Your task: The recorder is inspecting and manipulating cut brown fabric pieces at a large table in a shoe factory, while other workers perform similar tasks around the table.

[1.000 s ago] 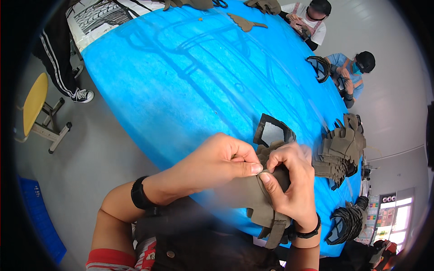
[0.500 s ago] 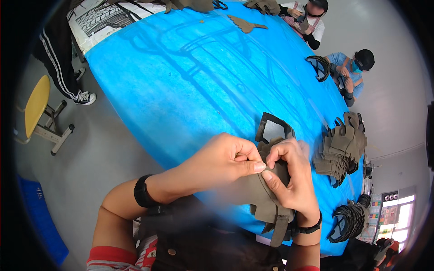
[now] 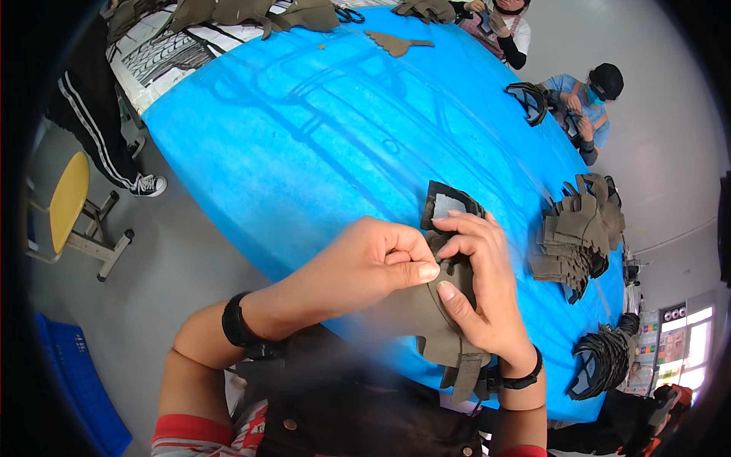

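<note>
An olive-brown fabric piece [image 3: 449, 335] with scalloped edges and a short strap [image 3: 466, 373] lies under my hands at the near table edge. Its far end has a dark-rimmed opening with pale grey inside [image 3: 451, 206]. My left hand [image 3: 388, 255] is closed, thumb and forefinger pinching at the piece's upper edge; anything finer between the fingertips is too small to see. Across the piece's right side lies my right hand [image 3: 483, 278], thumb apart from the fingers, fingers spread and touching the fabric. The palm side is partly hidden.
Blue-covered table [image 3: 304, 137]. To the right stand a stack of similar pieces [image 3: 575, 236] and a dark bundle [image 3: 605, 362]. A loose brown scrap [image 3: 400, 43] and scissors [image 3: 350, 14] lie far off. Two people work at right. At left are a yellow stool [image 3: 70, 202] and blue crate [image 3: 80, 381].
My right hand's fingers have spread and moved away from the left fingertips, out of their pinch. The left hand keeps its pinch. The view has shifted slightly.
</note>
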